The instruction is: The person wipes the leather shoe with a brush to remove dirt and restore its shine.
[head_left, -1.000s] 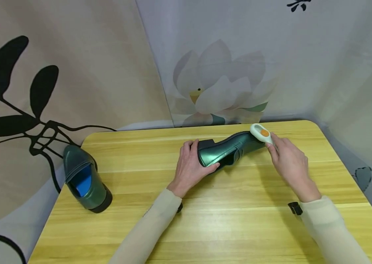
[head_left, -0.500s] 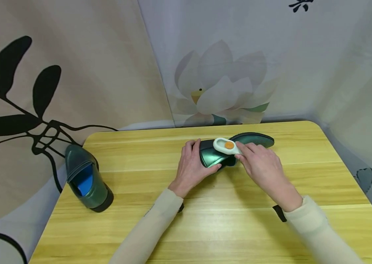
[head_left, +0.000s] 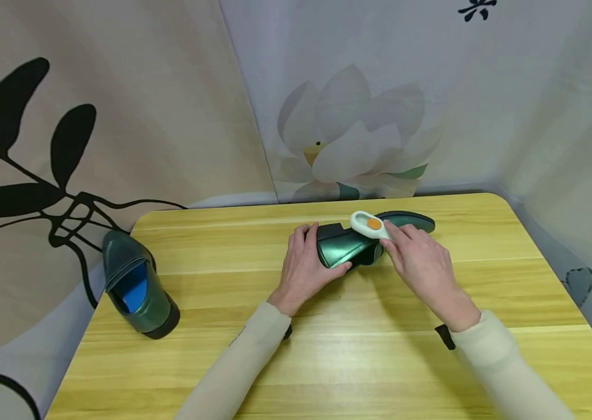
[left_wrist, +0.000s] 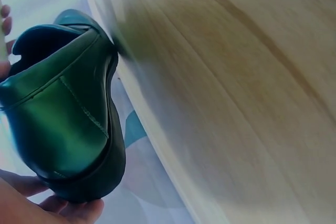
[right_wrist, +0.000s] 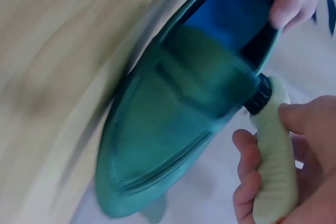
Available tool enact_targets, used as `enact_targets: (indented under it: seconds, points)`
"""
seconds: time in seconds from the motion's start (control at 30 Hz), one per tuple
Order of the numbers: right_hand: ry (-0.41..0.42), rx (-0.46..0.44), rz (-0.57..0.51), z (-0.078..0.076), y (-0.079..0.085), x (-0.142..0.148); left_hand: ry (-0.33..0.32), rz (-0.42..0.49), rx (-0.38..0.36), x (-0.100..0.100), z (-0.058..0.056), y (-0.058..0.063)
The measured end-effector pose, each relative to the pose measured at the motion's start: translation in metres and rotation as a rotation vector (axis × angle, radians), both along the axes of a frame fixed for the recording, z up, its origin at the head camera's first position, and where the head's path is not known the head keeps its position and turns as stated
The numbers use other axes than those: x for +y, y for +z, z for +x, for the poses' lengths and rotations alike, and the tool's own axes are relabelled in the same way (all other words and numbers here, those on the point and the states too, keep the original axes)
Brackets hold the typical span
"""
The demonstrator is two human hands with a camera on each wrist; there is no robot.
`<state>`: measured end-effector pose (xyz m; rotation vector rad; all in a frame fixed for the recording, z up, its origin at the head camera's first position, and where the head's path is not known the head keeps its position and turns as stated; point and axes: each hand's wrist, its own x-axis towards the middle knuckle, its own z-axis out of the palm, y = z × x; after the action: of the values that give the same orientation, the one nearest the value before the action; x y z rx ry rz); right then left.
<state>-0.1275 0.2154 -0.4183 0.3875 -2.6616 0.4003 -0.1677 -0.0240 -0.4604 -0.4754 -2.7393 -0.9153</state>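
A shiny green loafer (head_left: 339, 249) lies tipped on its side on the table, its opening toward me and its toe to the right. My left hand (head_left: 303, 268) grips it round the heel, with the thumb at the opening's edge. In my right hand (head_left: 427, 268) is a white shoe brush (head_left: 366, 225) with an orange spot on its back. The right wrist view shows its dark bristles (right_wrist: 259, 96) against the loafer's upper side, beside the opening. A blue insole (right_wrist: 226, 14) shows inside. My right hand hides part of the loafer's front in the head view.
The matching green loafer (head_left: 155, 306) stands upright at the left edge of the wooden table (head_left: 359, 361), its toe pointing away. Behind the table hangs a pale curtain (head_left: 170, 116) with printed leaves and a flower.
My right hand has swept the brush left from the toe toward the heel, then a little back to the right and up. My left hand keeps its grip, nearly still.
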Motion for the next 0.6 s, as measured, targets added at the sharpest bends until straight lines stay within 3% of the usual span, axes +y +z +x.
enact_targets:
  seconds: [0.4,0.6]
  points:
    - [-0.158,-0.017,-0.133,-0.017,-0.011,0.049,0.005,-0.004,-0.001,0.001,0.002,0.001]
    - [-0.135,-0.043,-0.155,-0.02,-0.011,0.052,0.007,-0.002,0.037,0.005,0.0,0.003]
